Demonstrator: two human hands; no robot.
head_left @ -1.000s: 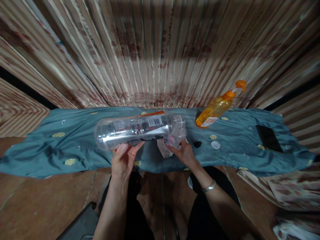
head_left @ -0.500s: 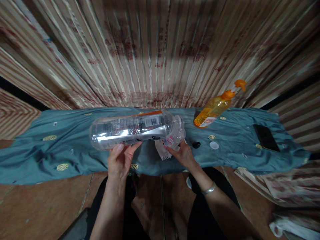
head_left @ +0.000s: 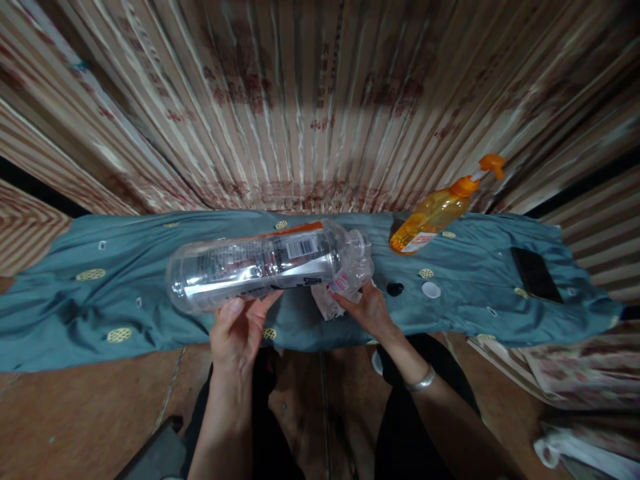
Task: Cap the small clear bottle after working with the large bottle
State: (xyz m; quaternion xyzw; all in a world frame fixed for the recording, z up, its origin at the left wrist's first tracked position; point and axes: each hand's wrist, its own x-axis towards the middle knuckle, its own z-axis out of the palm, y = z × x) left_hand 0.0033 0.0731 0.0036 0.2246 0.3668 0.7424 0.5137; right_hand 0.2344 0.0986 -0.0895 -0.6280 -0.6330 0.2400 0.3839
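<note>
1. Two hands hold one clear plastic bottle [head_left: 260, 267], which lies on its side in the air above a teal cloth [head_left: 100, 300].
2. Left hand [head_left: 235, 330]: under the bottle's body toward the base end, fingers curled up against the labelled side, gripping it from below.
3. Right hand [head_left: 367, 310]: at the neck end, fingers closed around the bottle's shoulder. The mouth is hidden, so I cannot tell whether it is capped.
4. A crumpled white scrap [head_left: 325, 303] lies on the cloth just below the neck end, beside the right hand.
5. A silver bangle [head_left: 421, 381] is on the right wrist.
6. On the cloth to the right: black cap [head_left: 395, 289] and white cap [head_left: 431, 289] close together, an orange pump bottle [head_left: 435, 213] behind them, and a black phone [head_left: 536, 275] well apart, further right.
7. A corrugated wall [head_left: 320, 100] stands behind the cloth.
</note>
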